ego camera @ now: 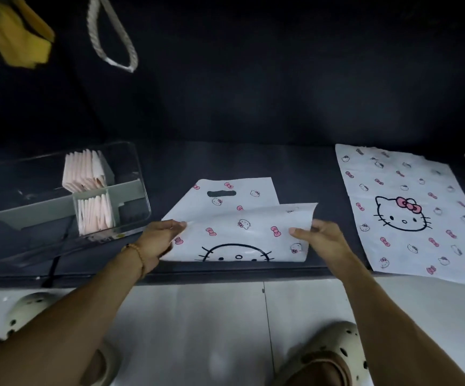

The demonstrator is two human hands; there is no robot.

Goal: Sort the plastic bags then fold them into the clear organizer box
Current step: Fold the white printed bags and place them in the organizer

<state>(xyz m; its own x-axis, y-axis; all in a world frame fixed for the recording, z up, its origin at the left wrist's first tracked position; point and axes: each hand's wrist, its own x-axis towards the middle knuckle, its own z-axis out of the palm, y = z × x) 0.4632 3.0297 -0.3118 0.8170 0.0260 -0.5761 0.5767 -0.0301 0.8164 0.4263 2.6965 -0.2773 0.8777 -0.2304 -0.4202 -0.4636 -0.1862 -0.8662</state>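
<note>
**Mid-fold on the cat-print bag, both hands on it**

Center of the frame: a white plastic bag (242, 227) with pink bows and little cat faces lies on the dark surface (225, 162). Its near half is lifted and doubled over toward the far half, so the big cat face is cut off at the near edge and the handle cutout shows at the top. The left hand (160, 240) pinches the bag's left edge, thumb on top and fingers curled under it. The right hand (321, 236) pinches the right edge, thumb on the printed side, with the corner curling up just beyond its fingers. So each grip is pressed onto the bag, neither one spread. There's a thin bracelet (136, 253) on the left wrist.

Right side of the frame: a second bag (409, 213) of the same print lies flat and unfolded, full cat face showing, its near corner hanging past the surface edge. It's apart from the one being held.

Left of center: the clear organizer box (58, 201) sits on the surface with grey dividers (97, 197) inside. Two compartments hold folded pale pink bags (86, 174) standing on edge, one batch behind the other.

Upper left: something yellow (17, 34), blurred, and a loop of white rope (111, 34) hanging against the dark backdrop. Bottom of the frame: light floor (198, 330) and a pair of cream clogs (334, 352).
</note>
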